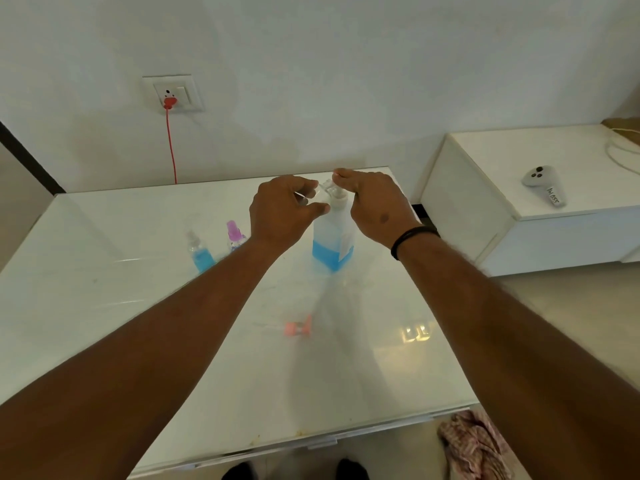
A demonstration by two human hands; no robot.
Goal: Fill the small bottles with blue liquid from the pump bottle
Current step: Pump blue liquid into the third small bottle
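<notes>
- Fingers of our left hand (282, 209) curl round a small clear bottle (311, 197), pinching it and holding it up beside the pump head; the bottle is mostly hidden and blurred, so we cannot tell how full it is.
- Fingers of our right hand (372, 202) lie fairly straight over the top of the pump bottle (333, 237), resting on its white pump head (337, 195); a dark band (414, 239) sits on that wrist.
- Our pump bottle stands upright on the white counter (121, 306), between the two hands, with blue liquid filling only its lower part.
- Left of it, well apart, stand two small bottles: one with a clear sprayer top and blue liquid (201, 254), and just beside it one with a pink sprayer top (234, 235), partly hidden by our left forearm.
- Nearer to us on the counter lies a pink sprayer cap (298, 328), on its side.
- On the wall behind we see a socket (173, 93) with a red plug and cable (171, 147).
- To the right, a white cabinet (467, 209) carries a white controller (545, 185).
- A checked cloth (474, 445) lies by the counter's near right corner.
</notes>
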